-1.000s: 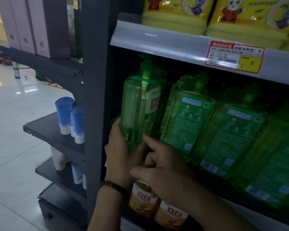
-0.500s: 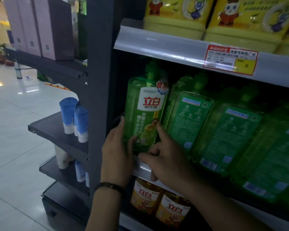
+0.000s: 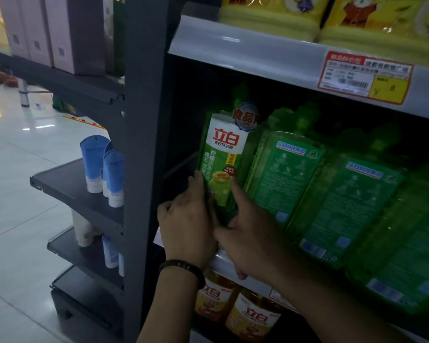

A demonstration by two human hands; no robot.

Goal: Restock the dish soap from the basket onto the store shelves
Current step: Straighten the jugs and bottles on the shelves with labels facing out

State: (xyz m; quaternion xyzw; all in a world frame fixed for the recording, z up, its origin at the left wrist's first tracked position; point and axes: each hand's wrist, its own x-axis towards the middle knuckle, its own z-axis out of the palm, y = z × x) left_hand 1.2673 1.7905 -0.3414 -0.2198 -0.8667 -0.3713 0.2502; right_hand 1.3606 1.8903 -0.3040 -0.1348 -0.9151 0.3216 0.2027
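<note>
A green dish soap bottle [image 3: 224,154] with a white and red front label stands upright at the left end of the middle shelf [image 3: 223,262]. My left hand [image 3: 187,231] grips its lower left side. My right hand [image 3: 248,236] holds its lower right side, index finger up along the label. To its right stand several more green dish soap bottles [image 3: 284,174] with their back labels facing out. The basket is out of view.
Yellow bottles [image 3: 268,18] fill the shelf above, behind a rail with a red and yellow price tag [image 3: 364,76]. Orange-labelled bottles [image 3: 253,318] stand on the shelf below. A dark upright post [image 3: 144,144] borders the bay; blue tubes [image 3: 94,164] and pink boxes [image 3: 60,30] sit on the left shelves.
The bottle has been turned from side-on until its front label faces out, and it stands deeper on the shelf. Both hands stayed at its base.
</note>
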